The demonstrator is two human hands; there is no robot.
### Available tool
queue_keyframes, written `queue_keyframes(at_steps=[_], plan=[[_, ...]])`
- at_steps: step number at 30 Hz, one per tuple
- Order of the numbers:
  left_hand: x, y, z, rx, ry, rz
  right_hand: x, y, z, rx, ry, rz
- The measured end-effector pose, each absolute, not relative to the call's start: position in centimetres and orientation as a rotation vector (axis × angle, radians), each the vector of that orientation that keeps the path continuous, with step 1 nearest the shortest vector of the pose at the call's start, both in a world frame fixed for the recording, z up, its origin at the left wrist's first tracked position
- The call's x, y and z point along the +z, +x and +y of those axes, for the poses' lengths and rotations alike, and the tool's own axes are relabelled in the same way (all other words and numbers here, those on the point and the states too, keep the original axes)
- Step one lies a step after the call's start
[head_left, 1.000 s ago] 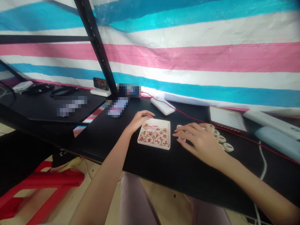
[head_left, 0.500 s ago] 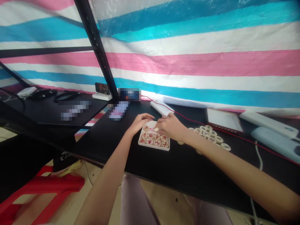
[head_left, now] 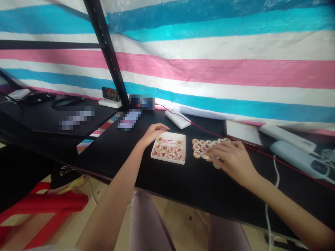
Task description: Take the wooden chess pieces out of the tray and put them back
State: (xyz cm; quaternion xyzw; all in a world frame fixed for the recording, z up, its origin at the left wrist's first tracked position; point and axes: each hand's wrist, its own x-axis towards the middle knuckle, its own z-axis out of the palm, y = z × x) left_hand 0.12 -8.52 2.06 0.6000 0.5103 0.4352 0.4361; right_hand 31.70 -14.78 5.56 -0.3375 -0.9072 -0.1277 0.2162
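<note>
A white open box holds several round Chinese chess pieces with red characters, two rows at its near side. Two more pieces lie farther back in it, one at each side. My left hand rests by the box's far left corner, fingers stretched out and holding nothing. To the right, my right hand reaches over a group of loose pieces. Between its thumb and fingers is a chess piece, partly covered by the fingertips. The hand hides some of the loose pieces.
Behind the box lies a white block-shaped device, with a red cable running past it. A shallow framed tray and pale devices stand back right. Phones lie left, near a black shelf post.
My right hand has moved right, from above the box to the loose pieces. A piece now lies at the box's right side. My left hand stays by the box.
</note>
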Motion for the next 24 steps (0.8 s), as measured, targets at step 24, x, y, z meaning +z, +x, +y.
queue_keyframes(at_steps=[24], plan=[[1.7, 0.0, -8.2, 1.096, 1.511, 1.267, 7.6, 25.2, -14.7, -0.306, -0.885, -2.672]])
